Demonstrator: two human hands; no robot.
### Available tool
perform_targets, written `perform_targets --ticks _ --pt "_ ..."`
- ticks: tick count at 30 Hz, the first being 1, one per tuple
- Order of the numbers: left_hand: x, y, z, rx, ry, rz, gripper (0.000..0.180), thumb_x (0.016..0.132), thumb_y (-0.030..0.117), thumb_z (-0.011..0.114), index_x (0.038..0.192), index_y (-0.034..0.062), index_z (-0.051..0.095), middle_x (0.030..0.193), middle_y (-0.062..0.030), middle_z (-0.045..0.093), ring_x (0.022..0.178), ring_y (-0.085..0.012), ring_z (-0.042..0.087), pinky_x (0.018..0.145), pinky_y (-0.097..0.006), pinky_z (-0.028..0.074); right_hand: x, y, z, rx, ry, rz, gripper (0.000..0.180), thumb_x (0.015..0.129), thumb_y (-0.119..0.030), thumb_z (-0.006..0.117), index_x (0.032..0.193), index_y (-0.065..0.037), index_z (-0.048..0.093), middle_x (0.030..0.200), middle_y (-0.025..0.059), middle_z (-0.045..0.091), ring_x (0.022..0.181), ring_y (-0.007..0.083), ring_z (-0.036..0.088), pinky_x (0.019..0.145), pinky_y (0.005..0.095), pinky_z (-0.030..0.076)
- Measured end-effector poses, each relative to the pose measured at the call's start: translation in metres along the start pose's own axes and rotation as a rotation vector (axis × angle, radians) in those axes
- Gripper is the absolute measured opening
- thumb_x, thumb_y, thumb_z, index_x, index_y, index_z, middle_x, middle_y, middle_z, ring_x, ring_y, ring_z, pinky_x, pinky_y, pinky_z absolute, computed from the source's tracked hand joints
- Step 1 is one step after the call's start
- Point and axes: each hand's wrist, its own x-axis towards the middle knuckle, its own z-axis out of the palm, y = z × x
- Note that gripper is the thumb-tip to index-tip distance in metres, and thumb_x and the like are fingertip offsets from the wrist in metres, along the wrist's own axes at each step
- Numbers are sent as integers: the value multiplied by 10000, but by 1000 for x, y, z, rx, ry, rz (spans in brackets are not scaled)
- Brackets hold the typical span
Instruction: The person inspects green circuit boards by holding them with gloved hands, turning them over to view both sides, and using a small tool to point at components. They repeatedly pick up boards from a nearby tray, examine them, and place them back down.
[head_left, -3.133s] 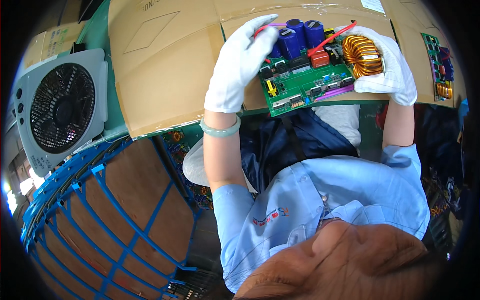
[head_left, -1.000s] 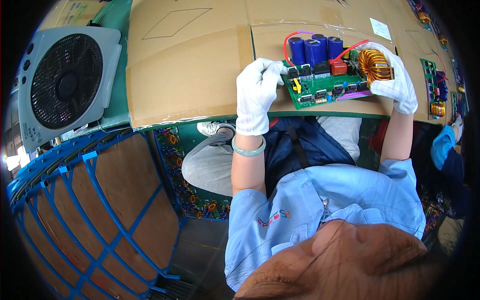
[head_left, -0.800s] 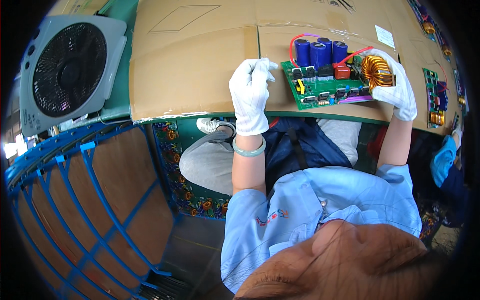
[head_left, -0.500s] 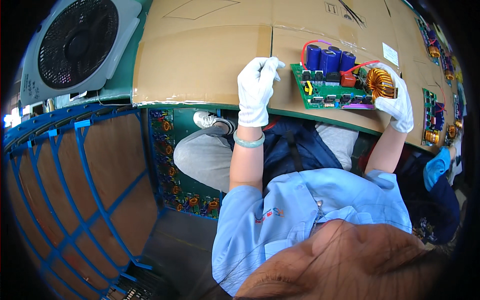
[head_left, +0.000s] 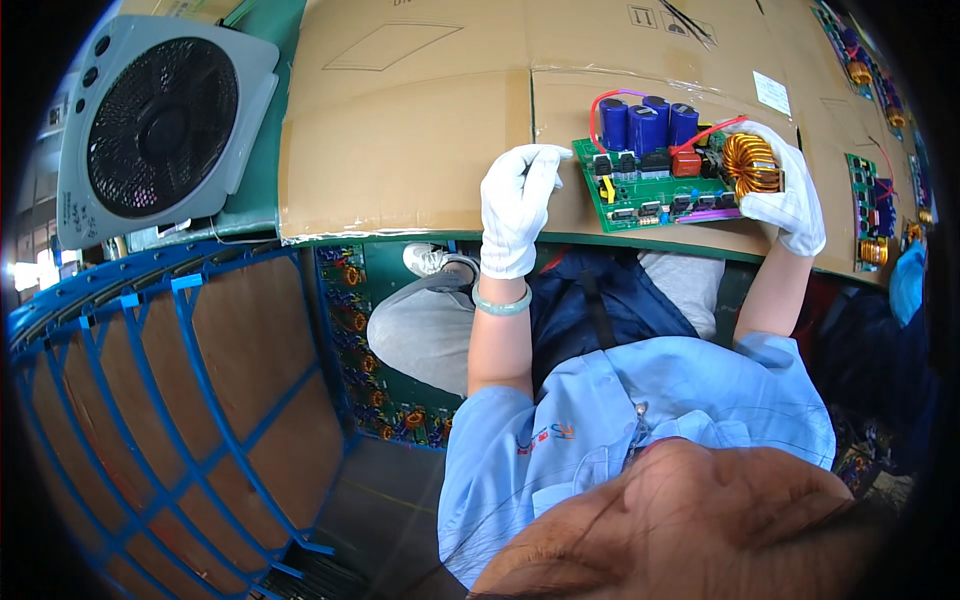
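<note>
- A green circuit board (head_left: 640, 190) is being held by its right end, near the front edge of the bench (head_left: 258, 195); whether its weight is being fully carried by the cardboard (head_left: 410, 165) below cannot be told.
- The grip of the right hand (head_left: 785, 190), covered by a white glove, is being closed around that end, beside the copper coil (head_left: 750, 164).
- The left hand (head_left: 520, 205), also gloved, is being held just beside the board's left edge with its fingers bent; whether its grip is being fully closed, or the board is being touched, cannot be told.
- Four blue cylinders (head_left: 648, 128) are being carried along the board's back part, with a red wire (head_left: 594, 120) being looped at their left.
- A purple tube (head_left: 708, 216) is being carried along the front edge.
- The left wrist is being circled by a pale green bracelet (head_left: 502, 303).
- Another board (head_left: 864, 215) is being supported farther right.
- A grey fan (head_left: 162, 125) is being supported at the left, beside the cardboard.
</note>
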Motion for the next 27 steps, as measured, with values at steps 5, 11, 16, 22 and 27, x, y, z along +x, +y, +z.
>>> perform_targets --ticks 5,11,16,22,27 --pt "2 -2 1 36 -7 -4 208 990 144 570 1042 -14 693 747 -10 613 672 -49 499 618 -205 383 0 -4 2 -9 3 -25 828 580 -370 895 1242 22 589 1119 113 664 1032 176 624 953 317 481" --pt "6 -9 0 -34 21 122 332 933 45 609 1258 -17 574 1011 -67 628 828 -71 544 697 -207 454 0 -9 2 -53 -28 -75 817 619 -388 904 1255 9 579 1127 135 668 1041 190 625 969 329 471" --pt "9 -6 0 103 11 208 878 737 251 777 1461 -25 362 1429 -184 434 1298 -281 446 1085 -387 372 2 -3 -4 -132 -68 -126 784 639 -362 895 1254 2 575 1129 162 673 1044 228 641 963 342 475" --pt "-3 22 21 211 -130 256 1587 406 801 800 1549 -30 76 1592 -240 194 1479 -349 212 1202 -446 188 4 -5 -3 -130 -76 -156 768 640 -353 897 1247 -6 579 1111 159 678 1021 232 653 948 345 484" --pt "-2 23 20 454 -156 388 1634 363 818 777 1545 -31 33 1599 -251 139 1476 -370 203 1197 -470 200 3 -8 -4 -105 -100 -91 768 638 -358 897 1245 -11 579 1101 158 679 1007 233 654 937 345 488"
